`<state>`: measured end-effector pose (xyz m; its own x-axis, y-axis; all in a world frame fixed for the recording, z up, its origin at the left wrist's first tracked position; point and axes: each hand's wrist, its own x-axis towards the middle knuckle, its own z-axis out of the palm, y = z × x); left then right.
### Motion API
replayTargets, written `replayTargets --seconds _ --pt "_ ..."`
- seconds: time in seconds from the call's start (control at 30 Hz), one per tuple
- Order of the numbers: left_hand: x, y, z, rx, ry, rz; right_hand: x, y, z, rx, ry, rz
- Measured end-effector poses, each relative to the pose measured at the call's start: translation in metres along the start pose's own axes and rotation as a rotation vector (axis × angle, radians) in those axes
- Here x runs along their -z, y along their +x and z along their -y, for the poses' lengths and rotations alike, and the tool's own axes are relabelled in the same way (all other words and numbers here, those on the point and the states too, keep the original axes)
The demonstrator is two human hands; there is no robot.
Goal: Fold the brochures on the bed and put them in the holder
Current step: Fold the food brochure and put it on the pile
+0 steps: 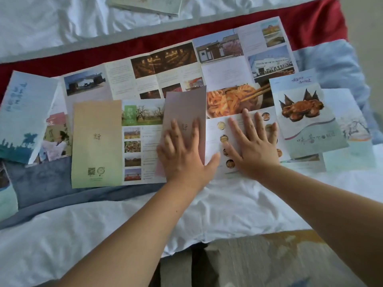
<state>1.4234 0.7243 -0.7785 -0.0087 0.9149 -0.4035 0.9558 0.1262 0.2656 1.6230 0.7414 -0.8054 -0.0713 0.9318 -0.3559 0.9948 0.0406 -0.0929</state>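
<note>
Bed: white sheet (217, 208), red runner (103, 52) across the far side, blue blanket (51, 183) at 8. Centre: tan brochure (96, 141) lies open, with a mauve flap (186, 106) over its right edge. Left hand (182, 152) presses flat on the flap, fingers straight and spread. Right hand (251, 146) is just beside it at 3, flat on the food brochure (238, 100), fingers straight. Long unfolded brochure (178, 65) at 12, crab cover (304, 121) at 3, blue brochure (22, 114) at 9, stack (149, 5) at far 12.

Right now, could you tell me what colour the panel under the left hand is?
Pale mauve panel, best in the head view.
</note>
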Motion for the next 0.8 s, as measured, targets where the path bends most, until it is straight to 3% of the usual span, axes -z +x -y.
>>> replayTargets --seconds 0.23,0.47,0.8 --pt "-0.006 0.008 0.012 0.001 0.097 -0.079 0.006 -0.009 -0.019 0.126 -0.038 -0.034" --pt "-0.011 0.017 0.024 0.04 0.116 -0.009 0.006 -0.014 -0.038 0.222 0.028 -0.085" --pt "0.012 0.007 0.142 0.219 0.184 -0.072 0.0 -0.01 0.056 0.324 0.061 -0.016"
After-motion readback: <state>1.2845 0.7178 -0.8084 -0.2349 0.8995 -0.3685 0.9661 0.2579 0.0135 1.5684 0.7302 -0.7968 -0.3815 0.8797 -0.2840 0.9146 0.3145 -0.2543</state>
